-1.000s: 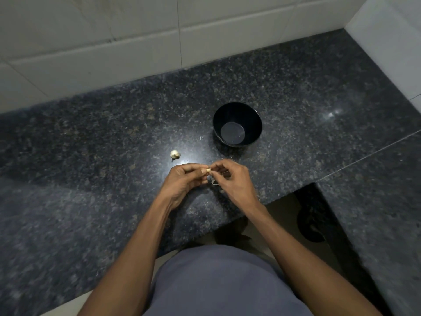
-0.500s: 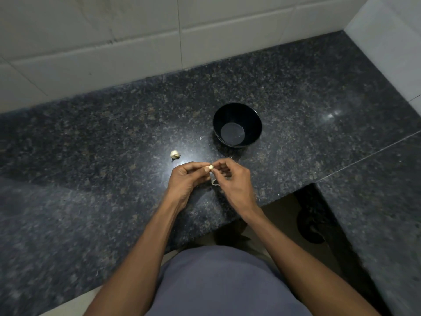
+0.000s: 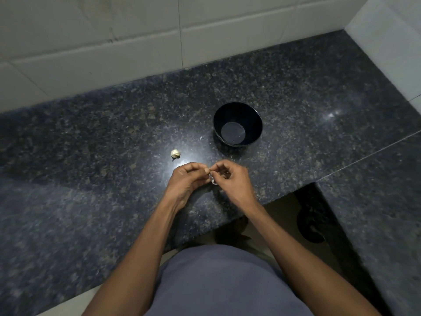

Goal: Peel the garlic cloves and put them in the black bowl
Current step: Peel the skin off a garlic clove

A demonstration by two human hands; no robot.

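We see the garlic clove pinched between the fingertips of both hands, just above the near part of the dark granite counter. Only a small pale piece of it shows, with a curl of skin hanging under the fingers. The left hand is closed on the clove with thumb and forefinger, the other fingers curled in. The right hand is also closed on it from the other side. A second garlic clove, not peeled, lies on the counter a little far and left of the hands. The black bowl stands far and slightly right of the hands, and we see nothing inside it, only its shiny bottom. Compared with half a second ago, the hands are nearly in the same place and the bowl and the loose clove did not move.
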